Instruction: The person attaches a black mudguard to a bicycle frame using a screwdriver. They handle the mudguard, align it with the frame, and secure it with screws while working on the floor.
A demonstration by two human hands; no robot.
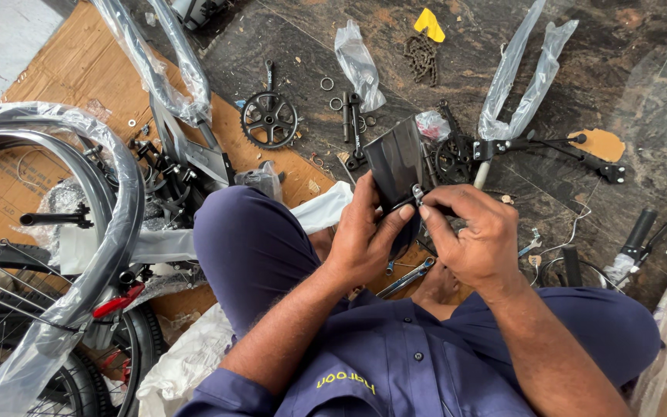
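Observation:
My left hand (366, 232) grips the lower edge of a glossy black curved plastic guard (395, 158), holding it upright in front of me. My right hand (474, 235) pinches a small silver metal clip or bracket (418, 193) at the guard's lower right corner, fingers closed on it. A spanner (405, 278) lies on the floor just below my hands, between my knees. I sit on the floor in dark blue work clothes.
A black chainring with crank (269, 118) lies ahead on cardboard (79, 66). A wrapped bicycle fork (530, 73), a chain (422, 58), rings and bolts are scattered on the dark stone floor. Plastic-wrapped wheels and rims (48, 255) crowd the left. Handlebar grips (638, 232) lie to the right.

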